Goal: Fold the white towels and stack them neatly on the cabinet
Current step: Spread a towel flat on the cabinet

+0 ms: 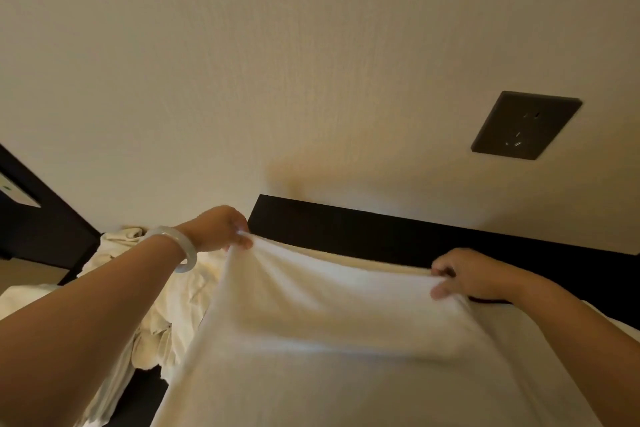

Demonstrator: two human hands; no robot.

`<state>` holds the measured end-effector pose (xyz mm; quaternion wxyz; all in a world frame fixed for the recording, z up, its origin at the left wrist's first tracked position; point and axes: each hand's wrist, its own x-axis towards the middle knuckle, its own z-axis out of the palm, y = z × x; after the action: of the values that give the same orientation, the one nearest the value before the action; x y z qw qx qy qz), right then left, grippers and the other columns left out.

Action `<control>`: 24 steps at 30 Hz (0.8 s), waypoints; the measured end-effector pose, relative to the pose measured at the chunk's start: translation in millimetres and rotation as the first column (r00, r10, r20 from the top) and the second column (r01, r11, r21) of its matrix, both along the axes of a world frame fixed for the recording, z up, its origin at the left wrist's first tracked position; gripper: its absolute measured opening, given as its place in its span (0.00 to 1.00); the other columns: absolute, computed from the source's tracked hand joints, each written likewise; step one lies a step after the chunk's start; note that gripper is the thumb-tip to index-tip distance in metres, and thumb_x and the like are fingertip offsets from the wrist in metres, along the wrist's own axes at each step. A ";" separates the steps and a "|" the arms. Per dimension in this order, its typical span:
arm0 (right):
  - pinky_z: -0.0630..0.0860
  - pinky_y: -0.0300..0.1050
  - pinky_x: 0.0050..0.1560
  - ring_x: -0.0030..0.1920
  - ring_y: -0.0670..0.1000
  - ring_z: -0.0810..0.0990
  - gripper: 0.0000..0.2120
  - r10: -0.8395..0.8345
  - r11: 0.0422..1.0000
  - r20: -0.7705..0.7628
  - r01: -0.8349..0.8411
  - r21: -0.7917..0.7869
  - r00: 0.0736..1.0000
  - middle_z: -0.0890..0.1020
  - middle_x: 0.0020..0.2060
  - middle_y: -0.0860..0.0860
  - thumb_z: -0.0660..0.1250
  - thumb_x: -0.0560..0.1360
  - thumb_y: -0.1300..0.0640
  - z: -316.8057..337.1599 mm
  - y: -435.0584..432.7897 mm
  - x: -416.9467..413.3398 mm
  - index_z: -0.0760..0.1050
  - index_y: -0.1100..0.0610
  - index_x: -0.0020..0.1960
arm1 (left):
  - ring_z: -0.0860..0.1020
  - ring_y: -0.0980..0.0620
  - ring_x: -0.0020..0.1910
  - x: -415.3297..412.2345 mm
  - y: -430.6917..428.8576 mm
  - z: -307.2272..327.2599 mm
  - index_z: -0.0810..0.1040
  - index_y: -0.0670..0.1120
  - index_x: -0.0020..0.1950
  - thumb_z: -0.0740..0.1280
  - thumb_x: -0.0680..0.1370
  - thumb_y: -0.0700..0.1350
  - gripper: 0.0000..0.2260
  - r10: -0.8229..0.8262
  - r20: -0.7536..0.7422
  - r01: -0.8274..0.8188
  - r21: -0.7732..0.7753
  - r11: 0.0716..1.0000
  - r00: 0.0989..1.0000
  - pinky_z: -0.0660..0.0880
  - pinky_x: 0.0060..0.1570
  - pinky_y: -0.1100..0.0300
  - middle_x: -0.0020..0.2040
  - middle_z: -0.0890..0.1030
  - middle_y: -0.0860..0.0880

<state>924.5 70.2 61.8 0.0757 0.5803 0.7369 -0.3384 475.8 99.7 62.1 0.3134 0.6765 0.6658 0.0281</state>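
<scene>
A white towel (329, 329) stretches from the bottom of the view up to both hands. My left hand (218, 229), with a pale bangle on its wrist, pinches the towel's far left corner. My right hand (464, 276) pinches the far right corner. The far edge between them sags slightly above the dark cabinet top (381, 236). A crumpled heap of pale towels (149, 305) lies to the left, partly hidden behind my left forearm.
A cream wall fills the upper view, with a dark wall socket (524, 125) at the right. Dark furniture (41, 218) stands at the far left, bearing a small white card.
</scene>
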 end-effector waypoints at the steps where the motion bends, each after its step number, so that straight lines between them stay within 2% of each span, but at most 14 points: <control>1: 0.67 0.38 0.34 0.33 0.45 0.75 0.11 -0.085 0.993 -0.051 0.089 0.082 0.995 0.77 0.33 0.47 0.76 0.72 0.51 -0.5 7.2 -1.6 0.78 0.57 0.38 | 0.81 0.46 0.38 -0.4 6.7 1.5 0.80 0.48 0.37 0.74 0.74 0.44 0.07 0.053 -0.040 -0.050 0.074 0.996 0.998 0.77 0.35 0.60 0.39 0.80 0.48; 3: 0.65 0.41 0.33 0.32 0.47 0.72 0.15 -0.241 0.948 -0.173 0.270 0.170 0.955 0.74 0.30 0.50 0.75 0.73 0.54 -5.8 18.8 -11.3 0.75 0.60 0.34 | 0.79 0.50 0.36 1.0 18.6 1.4 0.79 0.45 0.39 0.71 0.75 0.44 0.05 0.147 -0.070 -0.134 0.163 0.978 0.987 0.72 0.27 0.62 0.40 0.79 0.48; 4: 0.64 0.42 0.34 0.32 0.48 0.72 0.16 -0.266 0.938 -0.184 0.298 0.175 0.946 0.73 0.29 0.50 0.74 0.74 0.55 -10.7 20.9 -19.0 0.73 0.59 0.33 | 0.78 0.51 0.37 2.3 22.3 -1.9 0.80 0.44 0.41 0.70 0.75 0.43 0.05 0.176 -0.084 -0.160 0.173 0.972 0.981 0.72 0.27 0.62 0.41 0.79 0.48; 6: 0.65 0.42 0.35 0.33 0.49 0.71 0.17 -0.268 0.946 -0.146 0.289 0.150 0.952 0.71 0.31 0.51 0.73 0.75 0.56 -22.0 21.2 -29.5 0.69 0.57 0.32 | 0.77 0.49 0.41 4.5 25.5 -15.0 0.79 0.42 0.43 0.68 0.76 0.42 0.04 0.212 -0.102 -0.195 0.155 0.969 0.972 0.73 0.33 0.60 0.43 0.79 0.47; 8: 0.66 0.41 0.35 0.33 0.49 0.72 0.16 -0.226 0.966 -0.109 0.237 0.100 0.968 0.73 0.32 0.50 0.74 0.74 0.56 -22.2 21.4 -28.4 0.70 0.56 0.33 | 0.75 0.49 0.44 3.9 23.9 -28.0 0.77 0.44 0.42 0.67 0.76 0.42 0.04 0.238 -0.092 -0.223 0.146 0.964 0.967 0.69 0.41 0.59 0.44 0.77 0.48; 11: 0.72 0.39 0.38 0.38 0.51 0.80 0.09 -0.144 0.989 -0.139 0.139 -0.042 0.980 0.80 0.35 0.48 0.77 0.70 0.58 -7.3 22.5 -17.9 0.76 0.54 0.37 | 0.74 0.52 0.43 -4.5 22.1 -34.1 0.76 0.48 0.39 0.68 0.76 0.43 0.06 0.245 -0.034 -0.238 0.136 0.962 0.969 0.67 0.39 0.60 0.42 0.77 0.51; 14: 0.70 0.32 0.34 0.33 0.40 0.77 0.09 -0.112 0.989 -0.140 0.096 -0.113 0.984 0.79 0.31 0.43 0.77 0.71 0.52 0.7 22.1 -22.3 0.78 0.49 0.36 | 0.75 0.55 0.40 -11.3 17.9 -32.5 0.77 0.50 0.39 0.71 0.75 0.44 0.06 0.239 0.013 -0.239 0.122 0.963 0.971 0.68 0.36 0.62 0.40 0.78 0.52; 17: 0.70 0.39 0.37 0.37 0.48 0.76 0.11 -0.251 0.962 -0.129 0.262 0.077 0.959 0.77 0.35 0.49 0.77 0.71 0.60 -13.9 23.7 -28.0 0.74 0.56 0.39 | 0.75 0.52 0.37 -8.2 10.6 -34.3 0.75 0.49 0.42 0.72 0.74 0.43 0.06 0.299 0.109 -0.313 0.153 0.937 0.948 0.68 0.34 0.60 0.39 0.78 0.50; 19: 0.71 0.43 0.41 0.40 0.52 0.76 0.12 -0.396 0.901 -0.156 0.416 0.121 0.905 0.77 0.38 0.52 0.75 0.72 0.63 -18.0 17.4 -31.4 0.70 0.58 0.45 | 0.76 0.50 0.39 1.6 0.7 -31.2 0.75 0.46 0.48 0.72 0.74 0.42 0.08 0.349 0.156 -0.373 0.165 0.913 0.924 0.70 0.37 0.59 0.44 0.78 0.47; 20: 0.71 0.45 0.44 0.42 0.53 0.77 0.12 -0.422 0.886 -0.137 0.440 0.146 0.896 0.77 0.41 0.52 0.73 0.73 0.63 -17.5 10.7 -34.1 0.70 0.57 0.48 | 0.76 0.47 0.44 8.1 -8.4 -28.6 0.74 0.44 0.53 0.71 0.75 0.41 0.10 0.344 0.118 -0.362 0.200 0.911 0.932 0.72 0.42 0.57 0.49 0.78 0.45; 22: 0.69 0.47 0.53 0.52 0.54 0.76 0.11 -0.396 0.859 0.017 0.363 0.361 0.918 0.77 0.49 0.50 0.69 0.77 0.60 -13.2 -11.6 -42.5 0.70 0.53 0.55 | 0.74 0.40 0.52 24.7 -34.2 -25.5 0.73 0.39 0.60 0.71 0.75 0.40 0.15 0.269 -0.084 -0.217 0.391 0.895 0.960 0.71 0.53 0.50 0.55 0.74 0.40; 24: 0.67 0.50 0.60 0.58 0.55 0.75 0.14 -0.338 0.765 0.115 0.201 0.612 0.934 0.77 0.56 0.51 0.69 0.76 0.59 -17.0 -46.1 -59.2 0.73 0.53 0.61 | 0.74 0.37 0.52 49.6 -69.7 -27.8 0.76 0.38 0.58 0.74 0.73 0.41 0.17 0.164 -0.222 -0.011 0.563 0.826 0.961 0.72 0.54 0.45 0.55 0.76 0.39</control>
<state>865.3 24.1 44.8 -0.0777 0.7085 0.7006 -0.0337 525.4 30.1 34.3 0.0107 0.7045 0.6945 0.1458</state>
